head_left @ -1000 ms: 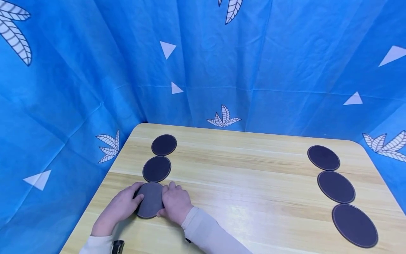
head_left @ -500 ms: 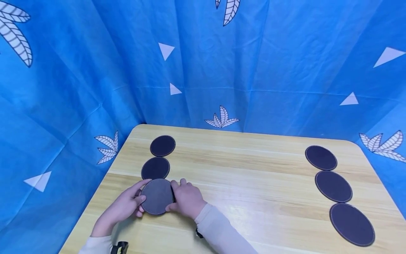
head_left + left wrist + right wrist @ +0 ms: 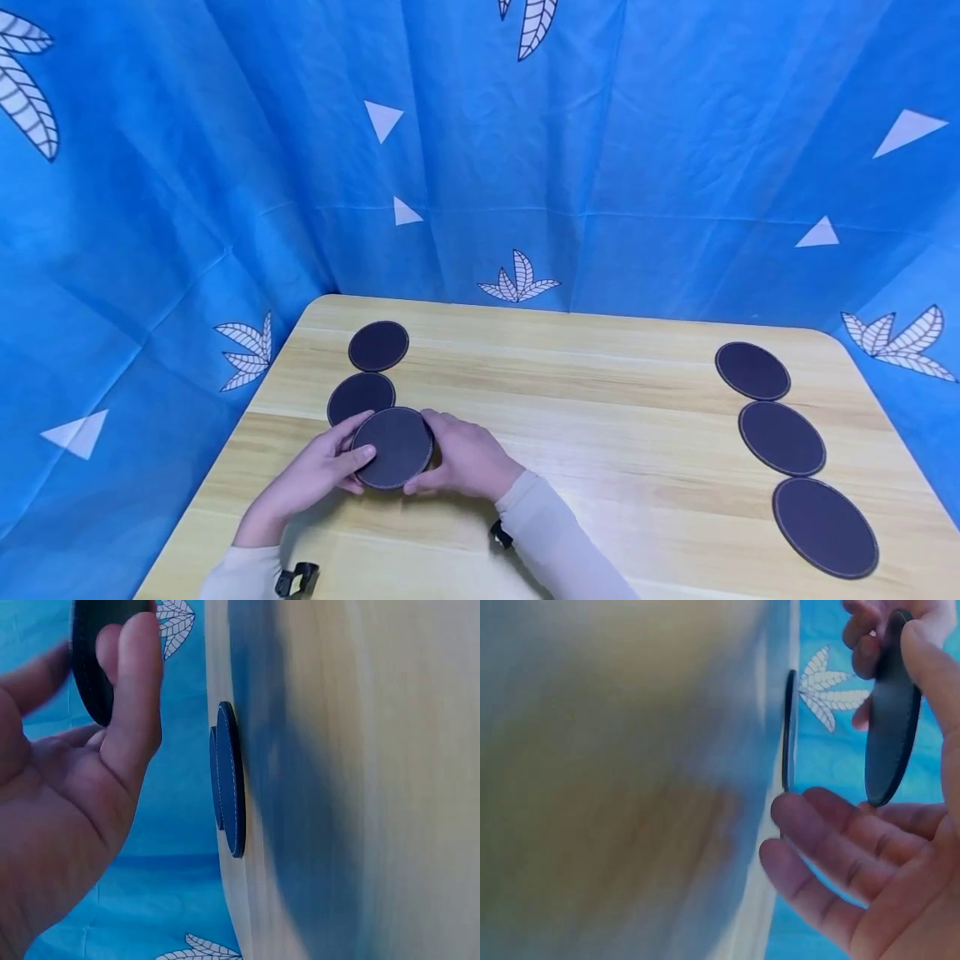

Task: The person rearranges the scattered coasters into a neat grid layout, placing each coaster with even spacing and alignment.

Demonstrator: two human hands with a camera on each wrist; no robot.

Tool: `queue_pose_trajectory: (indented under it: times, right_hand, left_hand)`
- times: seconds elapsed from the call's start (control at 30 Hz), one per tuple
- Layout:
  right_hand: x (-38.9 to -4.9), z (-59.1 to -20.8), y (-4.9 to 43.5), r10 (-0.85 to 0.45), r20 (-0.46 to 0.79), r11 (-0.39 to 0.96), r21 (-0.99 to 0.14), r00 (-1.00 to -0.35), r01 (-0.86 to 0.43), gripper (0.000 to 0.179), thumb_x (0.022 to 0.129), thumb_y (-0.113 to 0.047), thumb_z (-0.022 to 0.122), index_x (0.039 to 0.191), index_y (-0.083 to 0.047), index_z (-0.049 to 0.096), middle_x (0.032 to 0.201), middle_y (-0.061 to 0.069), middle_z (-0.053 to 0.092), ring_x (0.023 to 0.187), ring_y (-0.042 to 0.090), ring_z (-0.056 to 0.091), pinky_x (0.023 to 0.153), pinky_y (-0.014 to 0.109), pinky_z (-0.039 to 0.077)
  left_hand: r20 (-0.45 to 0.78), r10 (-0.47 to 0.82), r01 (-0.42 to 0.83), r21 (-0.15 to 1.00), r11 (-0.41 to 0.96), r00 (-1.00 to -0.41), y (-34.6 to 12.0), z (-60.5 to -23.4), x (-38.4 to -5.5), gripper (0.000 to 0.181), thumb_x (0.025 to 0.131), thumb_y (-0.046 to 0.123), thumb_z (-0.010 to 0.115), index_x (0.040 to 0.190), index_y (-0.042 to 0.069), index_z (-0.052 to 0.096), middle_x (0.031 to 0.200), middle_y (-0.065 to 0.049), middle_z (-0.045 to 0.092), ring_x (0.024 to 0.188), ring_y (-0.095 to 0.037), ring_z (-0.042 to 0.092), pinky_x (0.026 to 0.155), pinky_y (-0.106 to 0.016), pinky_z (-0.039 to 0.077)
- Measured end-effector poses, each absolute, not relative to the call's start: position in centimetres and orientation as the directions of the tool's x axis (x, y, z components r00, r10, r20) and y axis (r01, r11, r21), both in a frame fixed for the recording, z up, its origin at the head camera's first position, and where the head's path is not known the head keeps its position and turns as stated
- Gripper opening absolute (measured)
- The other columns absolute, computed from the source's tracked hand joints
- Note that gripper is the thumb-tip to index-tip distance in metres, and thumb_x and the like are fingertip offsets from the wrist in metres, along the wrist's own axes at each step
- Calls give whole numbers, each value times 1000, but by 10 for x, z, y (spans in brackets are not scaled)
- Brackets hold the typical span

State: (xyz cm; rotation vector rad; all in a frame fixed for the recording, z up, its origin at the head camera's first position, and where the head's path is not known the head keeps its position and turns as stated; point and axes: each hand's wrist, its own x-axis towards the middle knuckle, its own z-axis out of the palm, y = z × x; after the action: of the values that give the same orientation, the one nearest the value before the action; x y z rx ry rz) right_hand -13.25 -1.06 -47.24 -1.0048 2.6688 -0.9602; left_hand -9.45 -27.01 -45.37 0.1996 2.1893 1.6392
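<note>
A round dark coaster with a stitched rim is held off the table between both hands. My left hand grips its left side, thumb on top and fingers beneath, as the left wrist view shows with the coaster edge-on. My right hand pinches the opposite edge between thumb and index finger; in the right wrist view its other fingers extend below the coaster. Behind it, two like coasters lie on the table in a row, the nearer coaster partly covered and the farther coaster in full sight.
Three more dark coasters lie in a slanting row at the table's right: a back one, a middle one and a front one. A blue patterned curtain hangs behind and beside the light wooden table.
Both hands have raised the front left coaster from the table and carried it a little to the right and away. Its top went from grey-looking to darker. The other coasters stayed put.
</note>
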Motion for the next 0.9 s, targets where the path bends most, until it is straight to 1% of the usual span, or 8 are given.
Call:
queue_pose_trajectory:
  times: [0.07, 0.17, 0.27, 0.33, 0.5, 0.73, 0.8, 0.9]
  right_hand:
    - [-136, -470, -4, -635, 94, 557, -633, -767, -538, 100, 69, -58, 88, 148, -12, 46, 134, 3, 62, 116, 16, 62, 98, 33, 49]
    - [-140, -468, 5, -637, 91, 541, -655, -766, -527, 99, 69, -57, 88, 148, -13, 47, 137, 1, 60, 120, 16, 59, 102, 35, 47]
    - [-143, -467, 14, -632, 87, 527, -680, -770, -510, 97, 69, -56, 89, 147, -14, 49, 136, -2, 61, 121, 14, 59, 102, 36, 46]
    - [-145, -467, 20, -626, 84, 522, -694, -775, -496, 95, 69, -56, 89, 146, -15, 50, 134, -4, 62, 119, 13, 59, 102, 36, 47]
    - [-149, -467, 35, -610, 75, 523, -710, -789, -471, 95, 69, -56, 89, 146, -17, 49, 131, -6, 63, 115, 11, 60, 100, 37, 48]
    - [-154, -465, 57, -587, 77, 509, -739, -806, -441, 92, 69, -48, 92, 146, -19, 50, 119, -9, 65, 103, 8, 62, 93, 38, 51]
    - [-157, -465, 63, -581, 80, 511, -739, -810, -439, 92, 70, -47, 92, 146, -19, 49, 117, -9, 65, 101, 8, 61, 91, 38, 52]
    - [-163, -466, 72, -570, 76, 514, -743, -818, -428, 92, 71, -46, 92, 148, -20, 48, 113, -10, 64, 98, 8, 61, 88, 37, 52]
  left_hand:
    - [-215, 380, -107, 952, 286, -900, -268, -454, -97, 78, 101, 14, 63, 158, -7, 13, 134, -37, 50, 96, -37, 68, 74, -45, 60]
    - [-190, 428, -69, 957, 283, -883, -264, -452, -99, 93, 94, 13, 73, 160, -3, 8, 150, -34, 37, 123, -40, 56, 91, -34, 54]
    - [-165, 462, -29, 958, 286, -872, -260, -452, -102, 105, 87, 11, 80, 161, 3, 7, 158, -28, 27, 134, -40, 45, 100, -26, 46]
    - [-155, 471, -9, 955, 298, -868, -255, -452, -105, 108, 85, 11, 83, 161, 5, 7, 157, -27, 27, 131, -39, 49, 98, -27, 48]
    - [-177, 445, -1, 930, 368, -878, -240, -451, -113, 108, 82, 19, 86, 161, 7, 13, 147, -28, 41, 113, -31, 63, 90, -32, 54]
    - [-127, 375, 132, 794, 593, -918, -218, -447, -124, 107, 73, 41, 90, 159, 16, 31, 145, -13, 42, 115, -26, 56, 95, -47, 47]
    - [-106, 380, 171, 761, 626, -919, -213, -447, -130, 105, 71, 43, 91, 157, 17, 35, 135, -7, 52, 110, -23, 57, 93, -47, 47]
    - [-101, 399, 194, 749, 634, -911, -204, -448, -140, 101, 71, 41, 91, 155, 19, 38, 112, 0, 64, 97, -17, 61, 85, -42, 50]
